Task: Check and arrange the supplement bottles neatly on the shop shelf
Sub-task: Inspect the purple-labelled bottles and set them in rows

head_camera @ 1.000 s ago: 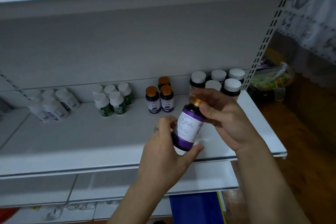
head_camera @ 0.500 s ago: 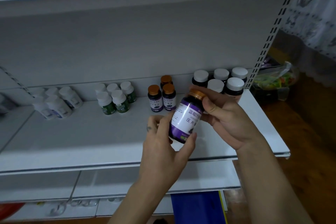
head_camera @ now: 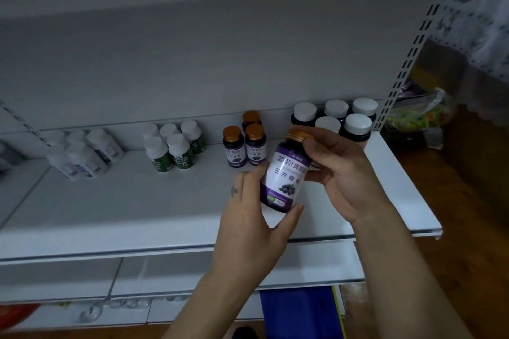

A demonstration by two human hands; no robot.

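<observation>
Purple-label bottle (head_camera: 285, 173) tilted, left hand (head_camera: 253, 217) cupping base, right hand (head_camera: 338, 170) gripping cap

Centre frame: dark round bottle with purple-and-white label and copper-coloured cap (head_camera: 285, 173), tilted, label facing the camera, held clear of the white metal shelf (head_camera: 110, 215). The left hand (head_camera: 253, 217) grips its lower body from below. The right hand (head_camera: 341, 173) pinches the cap and shoulder. Standing along the back panel, from frame left to right: white plastic bottles with blue labels (head_camera: 82, 154), white bottles with green labels (head_camera: 173, 146), three matching copper-capped purple bottles (head_camera: 243, 143), five dark bottles with white caps (head_camera: 333, 118).
</observation>
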